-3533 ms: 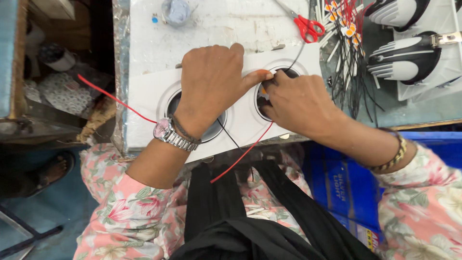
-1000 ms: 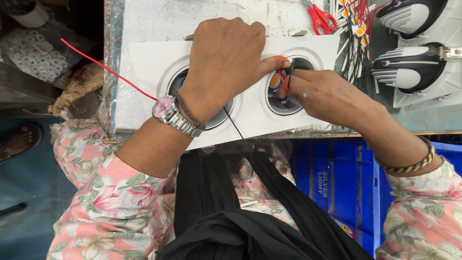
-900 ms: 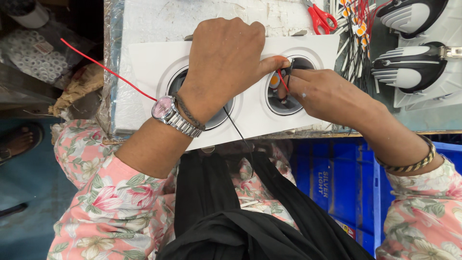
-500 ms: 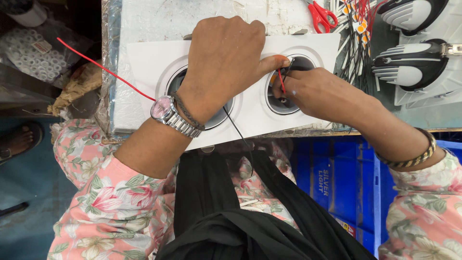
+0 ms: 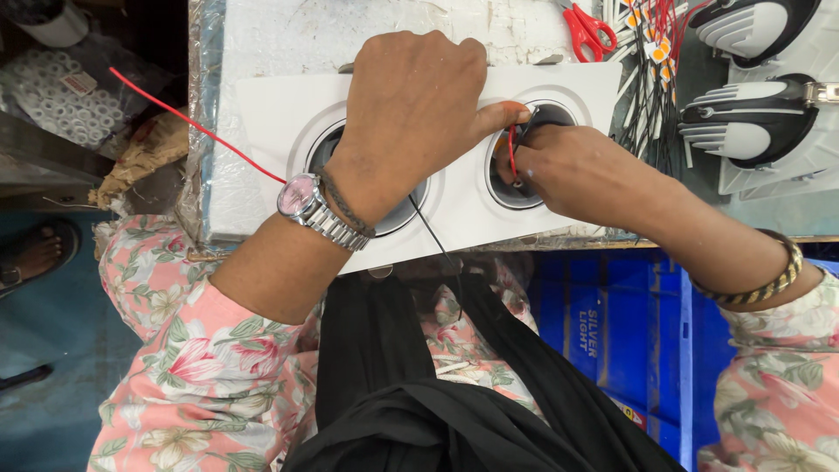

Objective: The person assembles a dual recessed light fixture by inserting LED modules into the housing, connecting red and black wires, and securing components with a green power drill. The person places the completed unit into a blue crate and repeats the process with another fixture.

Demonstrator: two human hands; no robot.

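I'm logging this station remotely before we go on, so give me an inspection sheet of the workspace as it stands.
Surface: white bench top, scuffed, film-wrapped at its left edge.
Job's things: white two-ring lamp frame lying flat on the bench.
Clutter: red-handled scissors; bag of small white rings at left.
Grippers: left hand presses on the frame, covering the left ring; right hand works its fingers at the right ring, pinching wire.
Cables: red wire trails left; black wire runs off the near edge; wire bundle.
Surroundings: finned lamp housings at right; blue crate below.
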